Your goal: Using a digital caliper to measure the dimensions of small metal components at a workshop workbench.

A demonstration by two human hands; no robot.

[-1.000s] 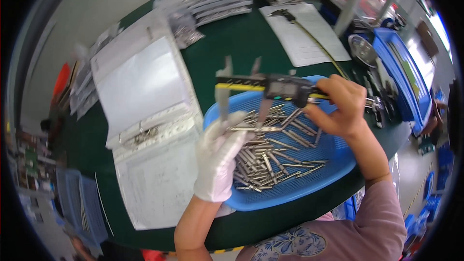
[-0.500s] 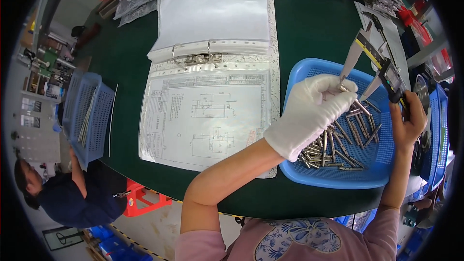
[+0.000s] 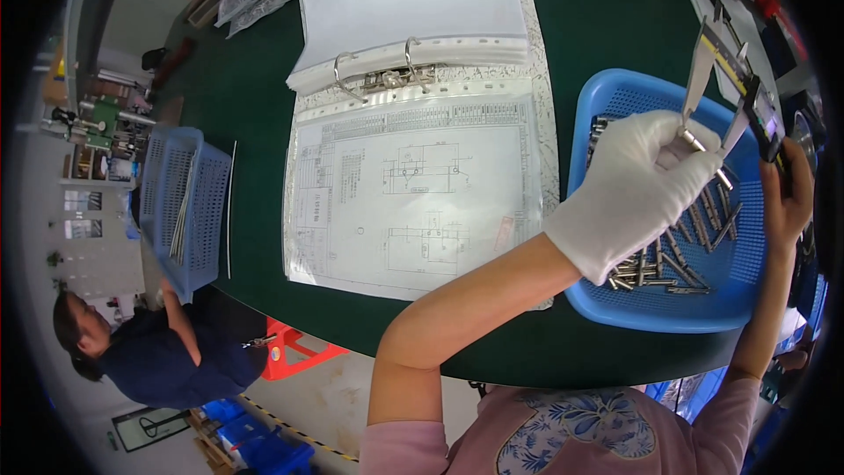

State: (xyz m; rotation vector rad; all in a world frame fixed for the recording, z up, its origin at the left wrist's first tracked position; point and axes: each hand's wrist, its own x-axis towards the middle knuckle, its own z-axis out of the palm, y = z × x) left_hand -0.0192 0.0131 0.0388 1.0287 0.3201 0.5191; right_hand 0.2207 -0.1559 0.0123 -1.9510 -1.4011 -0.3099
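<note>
Nearest me: pink floral sleeve at the bottom edge, both forearms rising from it. My left hand (image 3: 635,185), in a white knit glove, is over the blue perforated plastic tray (image 3: 615,97), fingers pinched narrow around a small silver metal pin (image 3: 696,142), holding it up at the caliper's jaws. My right hand (image 3: 785,198), bare, sits at the far right rim of the view, fingers wrapped closed on the body of a grey-and-yellow digital caliper (image 3: 737,70); the caliper runs diagonally up-left above the tray, its steel jaws pointing down either side of the pin. Can't tell if the jaws actually touch the pin. Tray sits on the dark green table mat (image 3: 255,114) at the near right edge, holding a loose pile of matching silver metal pins (image 3: 668,255) under and beside my left hand. Left of the tray, just beside it: open white ring binder (image 3: 413,70) with a sleeved line drawing sheet (image 3: 413,193) facing me. Further left, a second blue mesh basket (image 3: 180,202) at the table's edge with thin rods inside. Beyond it, lower left, another person in dark blue (image 3: 167,352) sits below table level. Far edge: stacked papers, blurred.
</note>
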